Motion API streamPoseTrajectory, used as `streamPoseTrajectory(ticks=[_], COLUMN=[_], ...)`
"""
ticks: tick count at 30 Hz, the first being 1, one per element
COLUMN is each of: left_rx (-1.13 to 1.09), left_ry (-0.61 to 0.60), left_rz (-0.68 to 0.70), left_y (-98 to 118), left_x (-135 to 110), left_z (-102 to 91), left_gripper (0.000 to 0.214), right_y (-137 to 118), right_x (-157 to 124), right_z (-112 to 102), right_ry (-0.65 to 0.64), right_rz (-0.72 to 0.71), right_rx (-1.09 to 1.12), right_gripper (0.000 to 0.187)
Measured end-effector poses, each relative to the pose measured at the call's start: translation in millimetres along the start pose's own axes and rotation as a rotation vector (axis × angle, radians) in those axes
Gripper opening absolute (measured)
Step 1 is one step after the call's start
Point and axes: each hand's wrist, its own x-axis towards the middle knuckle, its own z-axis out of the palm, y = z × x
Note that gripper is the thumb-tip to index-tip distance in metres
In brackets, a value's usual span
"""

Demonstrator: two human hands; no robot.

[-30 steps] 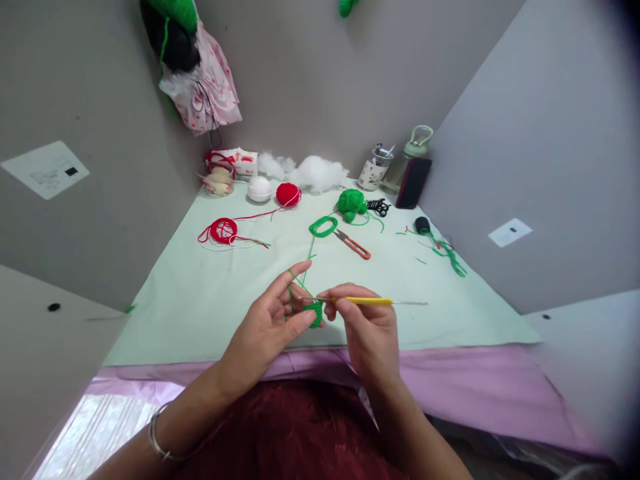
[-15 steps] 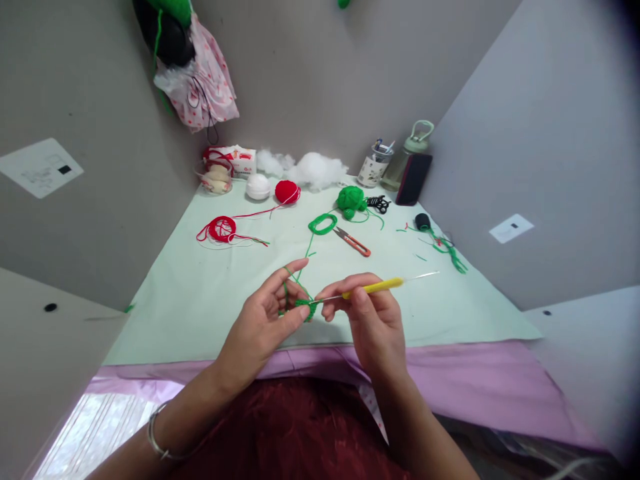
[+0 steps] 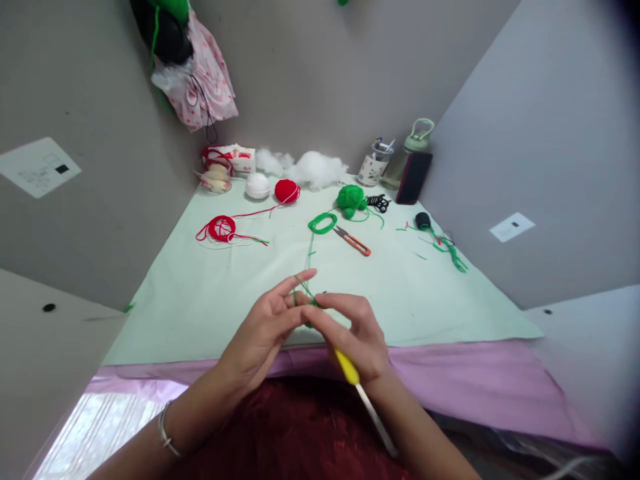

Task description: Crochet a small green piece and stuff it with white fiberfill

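Between my two hands is a small green crochet piece (image 3: 309, 325), mostly hidden behind the fingers. My left hand (image 3: 260, 327) pinches it with the thumb, while the raised index finger carries green yarn (image 3: 295, 297) looped round it. My right hand (image 3: 357, 330) meets the left fingertips at the piece, thumb and index finger close together. It also holds a crochet hook (image 3: 347, 368) with a yellow handle tucked under the palm. The metal shaft slants down toward my lap; the hook's other end is hidden. A yarn strand runs up to a flat green yarn loop (image 3: 323, 224) on the table.
Orange-handled thread snips (image 3: 353, 241) lie beyond my hands, near a green yarn ball (image 3: 351, 199) and black scissors (image 3: 379, 203). Red yarn (image 3: 221, 229) lies at left. White stuffing (image 3: 319, 171), a pen cup (image 3: 375, 165), a bottle (image 3: 400, 160) and a phone (image 3: 414, 179) line the back.
My right hand has turned over and moved in to the left hand's fingertips. The crochet hook has swung from pointing right to slanting down toward my lap. My left hand has shifted slightly right.
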Motion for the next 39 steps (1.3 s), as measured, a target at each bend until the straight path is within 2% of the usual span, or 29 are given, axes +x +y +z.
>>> streamPoseTrajectory(ticks=[2,5,7,10,14,16,18,19,21,24,26,29,35,39], left_rx=[-0.069,-0.062,-0.032,0.043,0.103,0.049,-0.045,-0.091,-0.145,-0.122,-0.047,0.065,0.131,0.19], left_ry=[-0.01,0.019,-0.008,-0.021,0.071,0.062,0.008,-0.018,-0.042,-0.029,-0.043,-0.087,-0.104,-0.075], left_rz=[-0.068,-0.002,0.043,0.102,0.209,0.164,0.042,-0.015,-0.071,-0.024,0.016,0.08,0.134,0.162], left_y=[2,5,5,1,-6,-7,-5,-3,1,4,3,-2,-4,-2], left_x=[2,3,2,2,1,2,3,4,6,6,5,2,0,1], left_z=[-3.1,-5.6,-4.5,-0.6,2.8,2.6,1.0,-0.2,-2.5,-3.3,-2.4,-2.4,-8.0,-9.6], left_gripper=[0.067,0.059,0.057,0.052,0.054,0.055,0.051,0.049,0.046,0.044,0.045,0.044,0.047,0.048], right_y=[1,2,3,3,-2,-4,-3,-2,2,7,8,8,10,9], right_x=[3,10,13,14,8,5,4,5,8,13,13,11,11,15], right_z=[1,2,4,8,11,10,8,7,4,4,6,9,6,4], right_ry=[0.072,0.173,0.183,0.121,0.111,0.089,0.074,0.091,0.18,0.239,0.19,0.135,0.185,0.19], right_rz=[0.135,0.394,0.467,0.437,0.264,0.137,0.115,0.17,0.365,0.595,0.622,0.632,0.798,0.814], right_rx=[0.17,0.473,0.591,0.556,0.253,0.083,0.056,0.111,0.324,0.684,0.779,0.747,0.876,0.953], right_gripper=[0.03,0.022,0.019,0.016,0.027,0.032,0.032,0.029,0.022,0.017,0.014,0.012,0.015,0.02])
